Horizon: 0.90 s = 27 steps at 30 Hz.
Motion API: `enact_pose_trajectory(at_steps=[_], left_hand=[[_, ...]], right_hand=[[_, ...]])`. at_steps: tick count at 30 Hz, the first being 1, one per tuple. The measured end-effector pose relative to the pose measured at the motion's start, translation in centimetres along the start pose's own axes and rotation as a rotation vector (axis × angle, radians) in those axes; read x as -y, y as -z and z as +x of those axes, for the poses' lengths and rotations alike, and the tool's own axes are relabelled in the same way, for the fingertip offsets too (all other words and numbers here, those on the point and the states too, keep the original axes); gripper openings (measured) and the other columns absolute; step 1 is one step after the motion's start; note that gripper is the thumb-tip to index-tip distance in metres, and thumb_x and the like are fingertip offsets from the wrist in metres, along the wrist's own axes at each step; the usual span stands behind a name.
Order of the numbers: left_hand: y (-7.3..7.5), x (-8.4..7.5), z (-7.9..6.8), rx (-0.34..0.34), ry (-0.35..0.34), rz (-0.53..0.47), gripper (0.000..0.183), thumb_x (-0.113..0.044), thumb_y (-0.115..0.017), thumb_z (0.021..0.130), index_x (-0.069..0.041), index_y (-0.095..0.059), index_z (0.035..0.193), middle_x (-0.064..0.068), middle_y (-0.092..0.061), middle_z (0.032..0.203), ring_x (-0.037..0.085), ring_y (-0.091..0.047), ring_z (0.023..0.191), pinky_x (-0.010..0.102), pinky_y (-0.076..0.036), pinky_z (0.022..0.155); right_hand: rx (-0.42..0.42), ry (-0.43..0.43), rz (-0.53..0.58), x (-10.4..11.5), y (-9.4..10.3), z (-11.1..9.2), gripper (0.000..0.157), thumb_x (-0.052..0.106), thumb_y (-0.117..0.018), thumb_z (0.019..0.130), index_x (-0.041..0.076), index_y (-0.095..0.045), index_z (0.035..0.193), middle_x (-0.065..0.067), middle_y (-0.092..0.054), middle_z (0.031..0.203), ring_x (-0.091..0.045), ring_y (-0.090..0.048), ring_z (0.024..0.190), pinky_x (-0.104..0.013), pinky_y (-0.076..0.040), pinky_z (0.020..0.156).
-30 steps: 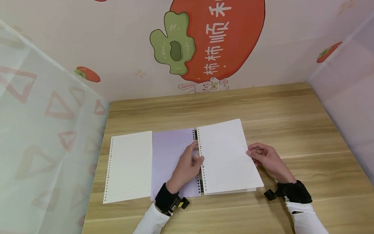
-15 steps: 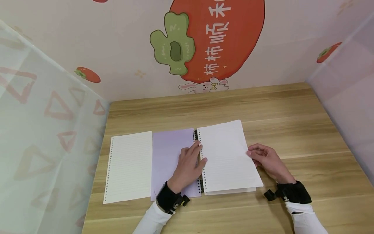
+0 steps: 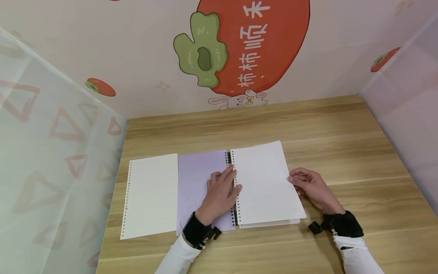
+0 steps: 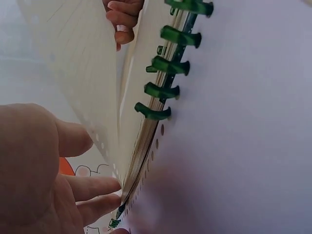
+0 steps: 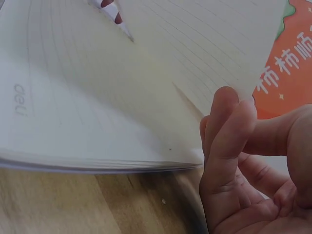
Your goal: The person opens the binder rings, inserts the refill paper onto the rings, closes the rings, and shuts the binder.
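Note:
A loose-leaf notebook lies spread, its purple cover (image 3: pixel 196 175) on the left and its page stack (image 5: pixel 58 112) on the right. Green binder rings (image 4: pixel 168 66) run along the spine and stand apart in the left wrist view. Above the stack, a lined punched sheet (image 3: pixel 263 182) is lifted and slightly askew. My right hand (image 3: pixel 313 188) pinches its right edge between thumb and fingers. At the punched edge, my left hand (image 3: pixel 219 198) touches the sheet near the spine with extended fingers; its thumb lies beside the holes.
Another punched lined sheet (image 3: pixel 148 196) lies left of the purple cover, against its edge. The wooden table (image 3: pixel 328 133) extends behind and to the right of the notebook. Printed walls (image 3: pixel 143 57) enclose the back and sides.
My left hand has turned over the spine, its fingers and thumb shifting slightly right onto the sheet's punched edge. The lifted sheet has dropped a little. My right hand keeps its hold.

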<state>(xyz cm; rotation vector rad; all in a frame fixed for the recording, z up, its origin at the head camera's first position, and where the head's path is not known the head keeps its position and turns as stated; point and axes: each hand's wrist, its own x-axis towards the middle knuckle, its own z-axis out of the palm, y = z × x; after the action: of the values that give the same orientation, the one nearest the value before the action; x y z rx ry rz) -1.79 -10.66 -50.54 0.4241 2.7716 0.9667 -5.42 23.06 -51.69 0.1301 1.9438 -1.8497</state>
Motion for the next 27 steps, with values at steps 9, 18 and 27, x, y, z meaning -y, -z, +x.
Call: enact_pose_trajectory(at_steps=[9,18,27], left_hand=[[0.5,-0.2,-0.8,-0.059,-0.031,0.034,0.049,-0.033,-0.065,0.100,-0.010,-0.060,0.142,0.006,-0.046,0.158,0.034,-0.040,0.131,0.051,-0.031,0.102],[0.8,-0.6,-2.7,0.082,-0.166,0.043,0.028,-0.037,-0.071,0.096,-0.018,-0.072,0.115,-0.005,-0.067,0.111,0.011,-0.056,0.094,0.031,-0.047,0.086],[0.0,-0.7,-3.7,0.178,-0.231,0.078,0.029,-0.043,-0.080,0.087,-0.023,-0.075,0.108,-0.010,-0.060,0.107,0.007,-0.049,0.087,0.025,-0.044,0.081]], right_hand=[[-0.012,0.006,-0.083,0.2,-0.2,0.2,0.040,0.023,-0.070,0.098,-0.007,-0.058,0.122,0.003,-0.071,0.084,-0.009,-0.058,0.064,-0.024,-0.054,0.058],[-0.001,0.021,-0.194,0.5,0.0,0.1,0.046,0.028,-0.070,0.098,-0.009,-0.058,0.123,-0.008,-0.070,0.087,-0.014,-0.062,0.066,-0.031,-0.057,0.061],[-0.006,0.047,-0.279,0.1,0.1,0.2,0.044,0.027,-0.071,0.097,-0.009,-0.060,0.118,-0.016,-0.070,0.085,-0.019,-0.065,0.065,-0.035,-0.060,0.060]])
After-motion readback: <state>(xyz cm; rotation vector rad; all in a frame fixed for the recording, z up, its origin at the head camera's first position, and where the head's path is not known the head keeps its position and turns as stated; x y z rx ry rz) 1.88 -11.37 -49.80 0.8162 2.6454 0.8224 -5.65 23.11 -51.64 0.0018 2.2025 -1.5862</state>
